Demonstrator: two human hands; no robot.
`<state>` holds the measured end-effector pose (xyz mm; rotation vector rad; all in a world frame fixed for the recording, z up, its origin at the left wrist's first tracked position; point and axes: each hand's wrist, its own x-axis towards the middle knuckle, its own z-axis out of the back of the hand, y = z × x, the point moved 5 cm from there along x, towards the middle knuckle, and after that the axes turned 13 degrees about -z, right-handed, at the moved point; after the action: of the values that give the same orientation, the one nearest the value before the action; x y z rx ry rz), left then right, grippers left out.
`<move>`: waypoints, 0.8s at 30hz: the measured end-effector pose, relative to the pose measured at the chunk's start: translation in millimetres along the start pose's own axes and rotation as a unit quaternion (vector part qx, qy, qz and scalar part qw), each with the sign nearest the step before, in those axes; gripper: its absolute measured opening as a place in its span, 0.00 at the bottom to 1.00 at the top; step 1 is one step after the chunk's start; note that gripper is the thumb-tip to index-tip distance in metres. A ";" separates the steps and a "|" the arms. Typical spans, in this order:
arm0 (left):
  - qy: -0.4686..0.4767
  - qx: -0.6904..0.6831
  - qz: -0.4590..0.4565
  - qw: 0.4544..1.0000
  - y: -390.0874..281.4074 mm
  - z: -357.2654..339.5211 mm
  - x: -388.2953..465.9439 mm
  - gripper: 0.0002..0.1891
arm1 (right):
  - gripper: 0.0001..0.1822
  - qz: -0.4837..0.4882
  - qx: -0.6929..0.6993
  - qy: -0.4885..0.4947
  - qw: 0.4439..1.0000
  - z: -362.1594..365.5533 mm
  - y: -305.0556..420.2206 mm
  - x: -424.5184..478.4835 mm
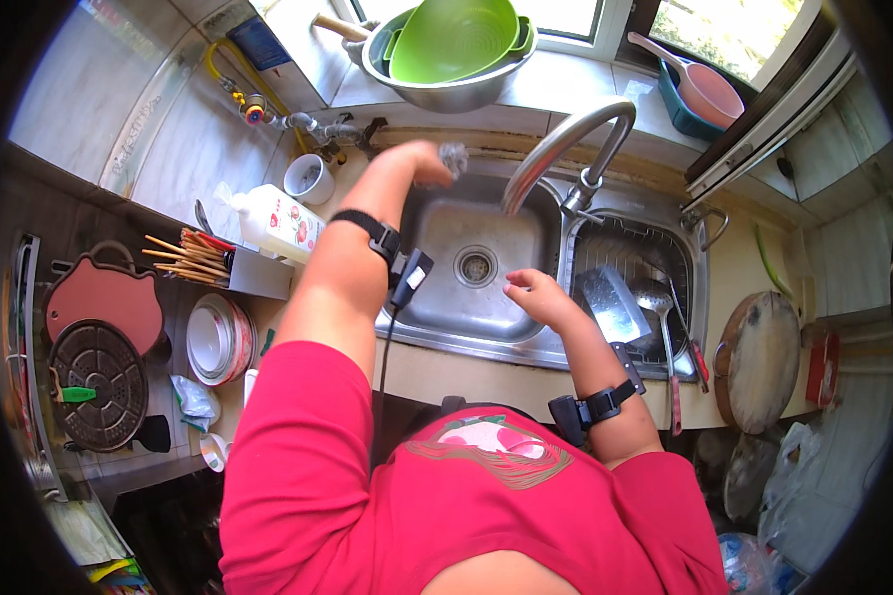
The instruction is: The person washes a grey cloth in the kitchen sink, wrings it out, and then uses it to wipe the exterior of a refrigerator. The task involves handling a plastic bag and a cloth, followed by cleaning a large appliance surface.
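Note:
My left hand [427,162] reaches over the back left of a stainless steel sink basin [446,223], gripping a grey steel wool scrubber [455,158]. Above the basin's right front side hovers my right hand [537,297], its fingers slightly curled and apart with nothing visible in them. Near the basin's middle is the round drain strainer [477,266]. A curved steel faucet [565,137] arches over the basin's back right. In the smaller right basin a wire rack [603,234] shows, with a wide metal blade [612,301] and a skimmer [653,297] on it.
Left of the sink stand a white jug [275,222], a white cup [309,179], a chopstick holder [257,275] and stacked bowls [212,338]. A green colander [454,44] rests in a metal basin [446,97] on the sill. At right stands a round wooden chopping board [759,361].

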<state>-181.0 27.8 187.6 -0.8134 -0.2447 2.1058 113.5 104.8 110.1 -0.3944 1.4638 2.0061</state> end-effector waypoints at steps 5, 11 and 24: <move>-0.151 -0.432 0.028 0.889 6.1 -107.0 -14.5 0.16 | 0.23 -0.065 -0.176 0.030 0.982 1.3 8.9 -6.4; -0.189 -0.781 0.174 0.569 14.0 -222.9 -40.4 0.14 | 0.26 -0.038 0.003 0.062 0.997 -15.4 -34.0 15.7; 0.027 -0.738 0.055 0.672 -60.1 -213.2 -113.5 0.22 | 0.43 0.216 -0.056 -0.007 0.975 -22.5 23.3 -3.3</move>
<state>41.0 -45.7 102.5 -1.7529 -2.0638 1.5936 98.7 78.2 121.7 -0.1086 1.5308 2.4322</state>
